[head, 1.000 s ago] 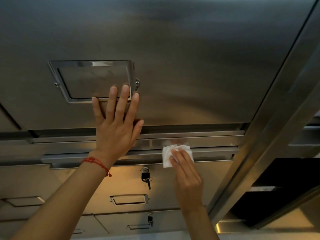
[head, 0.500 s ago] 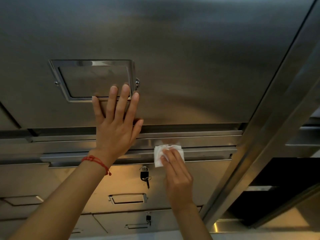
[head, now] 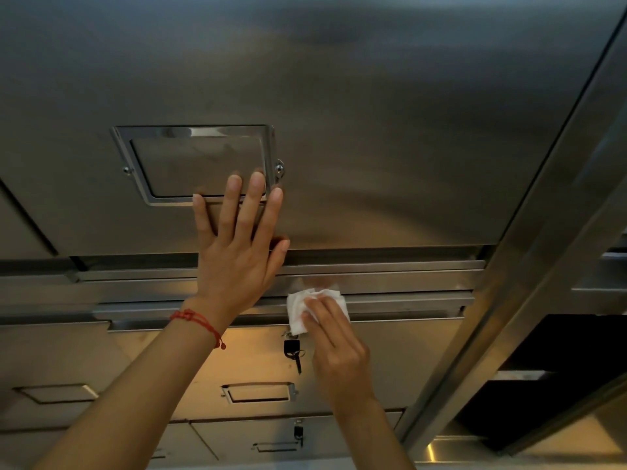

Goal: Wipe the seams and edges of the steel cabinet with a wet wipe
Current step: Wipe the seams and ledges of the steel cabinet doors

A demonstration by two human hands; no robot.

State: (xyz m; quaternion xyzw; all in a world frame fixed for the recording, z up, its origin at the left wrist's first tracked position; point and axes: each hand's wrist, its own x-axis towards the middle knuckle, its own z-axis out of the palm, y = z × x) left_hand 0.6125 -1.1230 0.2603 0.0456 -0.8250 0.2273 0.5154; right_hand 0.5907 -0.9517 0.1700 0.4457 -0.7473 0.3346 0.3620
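Observation:
The steel cabinet (head: 390,147) fills the view, with a big upper door above horizontal seam rails (head: 407,286). My left hand (head: 237,256) lies flat and spread on the door's lower edge, its fingertips touching the chrome label frame (head: 193,164). A red string bracelet circles that wrist. My right hand (head: 336,347) presses a folded white wet wipe (head: 300,308) against the drawer's top rail, just right of the left wrist. Fingers cover the wipe's right half.
A black key (head: 292,351) hangs in a lock right under the wipe. Lower drawers carry small label frames (head: 258,392) and another lock (head: 298,430). A steel post (head: 529,252) runs diagonally at the right, with a dark open compartment (head: 556,351) beyond it.
My right hand has slid the wipe leftward along the rail, from right of the key to just above it. My left hand has stayed in place.

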